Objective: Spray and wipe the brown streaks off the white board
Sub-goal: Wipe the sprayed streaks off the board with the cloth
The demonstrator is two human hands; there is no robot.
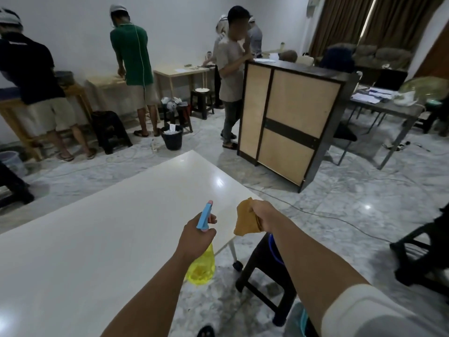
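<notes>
The left hand [194, 235] grips a spray bottle [202, 249] by its neck, fingers curled round the blue trigger head; the bottle's long axis runs near upright, yellow body hanging below the fist and nozzle pointing away over the white board [109, 227]. The right hand [263, 215] pinches a bunched tan cloth [245, 221] just above the board's right edge, beside a dark stool [264, 276].

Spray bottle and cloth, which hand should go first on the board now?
Probably the left hand: it grips the spray bottle with the nozzle over the white board. The right hand holds the cloth off the board's edge.
</notes>
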